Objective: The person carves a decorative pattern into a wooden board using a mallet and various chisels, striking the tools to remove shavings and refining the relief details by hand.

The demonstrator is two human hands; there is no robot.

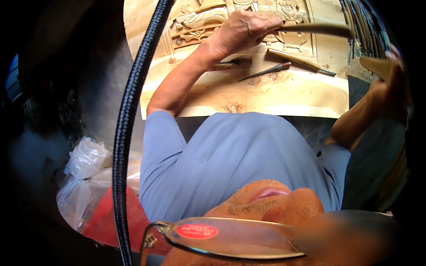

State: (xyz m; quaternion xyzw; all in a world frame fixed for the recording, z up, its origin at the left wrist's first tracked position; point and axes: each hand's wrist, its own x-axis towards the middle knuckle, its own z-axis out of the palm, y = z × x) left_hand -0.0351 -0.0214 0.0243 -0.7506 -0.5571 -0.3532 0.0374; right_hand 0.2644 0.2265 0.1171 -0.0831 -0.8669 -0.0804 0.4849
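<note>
My left hand point(248, 31), fingers closed, grips the end of a long, narrow wooden-looking tool point(315, 27) above a carved relief panel point(193, 17) of pale wood. My right hand point(388, 82), at the right edge, is closed on a tan wooden piece point(372, 64); its shape is partly lost in shadow and at the rim. Below my left hand, a chisel with a wooden handle point(293, 57) lies on the bare pale board, with a dark slim tool point(264, 72) beside it. Another dark tool point(235, 61) is partly behind my left forearm.
A row of many long tools point(361, 24) lines the board's right side. Crumpled plastic sheeting point(86, 157) covers something red point(106, 213) at the lower left. A black braided cable point(131, 102) crosses the view. The board's front edge point(244, 113) runs close to my body.
</note>
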